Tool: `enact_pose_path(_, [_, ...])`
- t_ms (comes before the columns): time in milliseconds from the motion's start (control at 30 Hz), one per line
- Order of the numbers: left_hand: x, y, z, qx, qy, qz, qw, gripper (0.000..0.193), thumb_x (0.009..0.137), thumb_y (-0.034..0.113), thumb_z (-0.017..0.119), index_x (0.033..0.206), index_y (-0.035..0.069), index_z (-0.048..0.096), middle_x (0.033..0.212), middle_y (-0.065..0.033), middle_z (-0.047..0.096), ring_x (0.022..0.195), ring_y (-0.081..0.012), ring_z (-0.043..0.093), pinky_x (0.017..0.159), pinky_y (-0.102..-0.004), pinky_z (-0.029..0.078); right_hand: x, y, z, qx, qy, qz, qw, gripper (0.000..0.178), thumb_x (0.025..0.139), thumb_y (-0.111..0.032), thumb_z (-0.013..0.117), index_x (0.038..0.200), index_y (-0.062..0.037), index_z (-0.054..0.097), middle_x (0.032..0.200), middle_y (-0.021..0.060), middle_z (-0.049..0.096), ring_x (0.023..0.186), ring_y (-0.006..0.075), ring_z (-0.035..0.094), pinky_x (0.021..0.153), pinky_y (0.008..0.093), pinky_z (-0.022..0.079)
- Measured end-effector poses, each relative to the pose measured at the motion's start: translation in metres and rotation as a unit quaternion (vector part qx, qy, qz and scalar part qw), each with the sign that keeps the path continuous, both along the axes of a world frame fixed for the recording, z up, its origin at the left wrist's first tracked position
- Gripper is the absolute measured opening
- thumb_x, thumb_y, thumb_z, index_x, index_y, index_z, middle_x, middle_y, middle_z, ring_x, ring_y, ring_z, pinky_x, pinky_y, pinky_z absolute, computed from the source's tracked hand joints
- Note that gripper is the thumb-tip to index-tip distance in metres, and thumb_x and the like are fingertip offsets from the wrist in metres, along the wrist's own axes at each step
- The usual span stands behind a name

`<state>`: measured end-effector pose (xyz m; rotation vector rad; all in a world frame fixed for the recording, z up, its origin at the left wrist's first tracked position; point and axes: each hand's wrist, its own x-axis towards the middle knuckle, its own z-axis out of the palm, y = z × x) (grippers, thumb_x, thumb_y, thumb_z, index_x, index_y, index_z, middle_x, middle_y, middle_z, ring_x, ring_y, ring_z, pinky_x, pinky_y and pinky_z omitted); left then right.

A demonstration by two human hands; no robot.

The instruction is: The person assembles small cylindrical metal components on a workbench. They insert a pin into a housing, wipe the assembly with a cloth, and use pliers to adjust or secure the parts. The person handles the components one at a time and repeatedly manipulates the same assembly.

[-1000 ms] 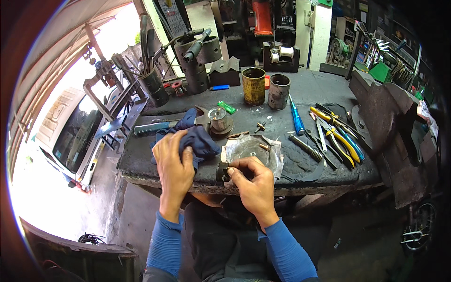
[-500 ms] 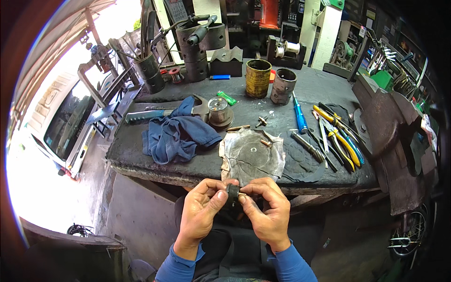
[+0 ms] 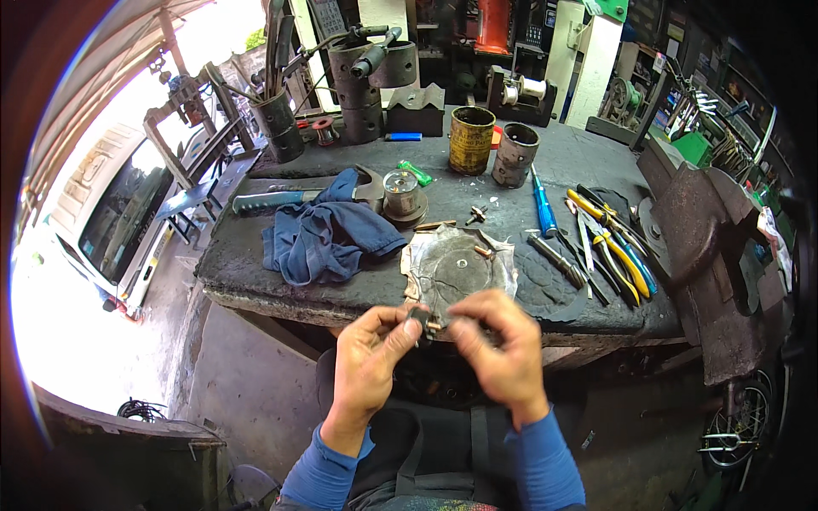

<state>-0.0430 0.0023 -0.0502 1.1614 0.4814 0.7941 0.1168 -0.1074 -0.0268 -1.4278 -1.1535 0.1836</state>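
Head view: A person's left hand (image 3: 368,362) pinches a small dark part (image 3: 418,320) between thumb and fingers, in front of the near edge of a dark counter (image 3: 239,257). The right hand (image 3: 509,351) sits just beside it, fingers curled and blurred; whether they touch or grip anything cannot be told. Holding the piece low and central, over the lap, probably keeps it in easy sight and leaves the other hand free.

A pale, ragged-edged mat (image 3: 443,277) lies directly ahead with a small brass-coloured piece (image 3: 483,251) on it — perhaps laid there so that it stays easy to find. Yellow-handled pliers (image 3: 626,266) and a blue screwdriver (image 3: 544,209) lie to the right, apparently for quick reach, while a crumpled blue cloth (image 3: 328,238) lies to the left, partly over a hammer (image 3: 271,201).

Much of the dark part is hidden by the left hand's fingers, and a small brass-toned bit (image 3: 434,325) at its right side is too small to identify. The cans' (image 3: 471,146) insides are too dark to read.
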Motion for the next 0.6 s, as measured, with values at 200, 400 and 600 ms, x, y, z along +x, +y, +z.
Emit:
enact_pose_path(200, [0.024, 0.027, 0.01, -0.082, -0.131, -0.024, 0.988, 0.023, 0.108, 0.018, 0.06, 0.112, -0.003, 0.066, 0.108, -0.0162, 0.074, 0.097, -0.0239, 0.075, 0.088, -0.0391, 0.063, 0.057, 0.045, -0.004, -0.152, -0.225, -0.105, 0.957, 0.013, 0.088, -0.014, 0.073, 0.098, -0.0062, 0.076, 0.091, 0.0118, 0.068, 0.085, 0.0316, 0.068, 0.073, 0.0435, 0.054])
enact_pose_path(400, [0.061, 0.033, 0.012, -0.166, -0.211, -0.015, 0.963, 0.024, 0.107, 0.021, 0.061, 0.11, -0.001, 0.068, 0.108, -0.0165, 0.074, 0.098, -0.0313, 0.074, 0.09, -0.045, 0.063, 0.062, 0.064, 0.005, -0.278, -0.3, -0.089, 0.908, 0.014, 0.087, -0.019, 0.072, 0.093, -0.0071, 0.075, 0.098, 0.0157, 0.068, 0.096, 0.0378, 0.07, 0.081, 0.0513, 0.056])
enact_pose_path(600, [0.064, 0.033, 0.005, -0.215, -0.217, -0.002, 0.952, 0.024, 0.106, 0.021, 0.062, 0.112, -0.001, 0.067, 0.11, -0.0185, 0.073, 0.101, -0.0351, 0.073, 0.093, -0.0457, 0.062, 0.06, 0.036, 0.001, -0.112, -0.012, -0.038, 0.993, 0.01, 0.084, -0.008, 0.075, 0.091, -0.0008, 0.073, 0.089, 0.0128, 0.074, 0.076, 0.0234, 0.072, 0.071, 0.037, 0.056])
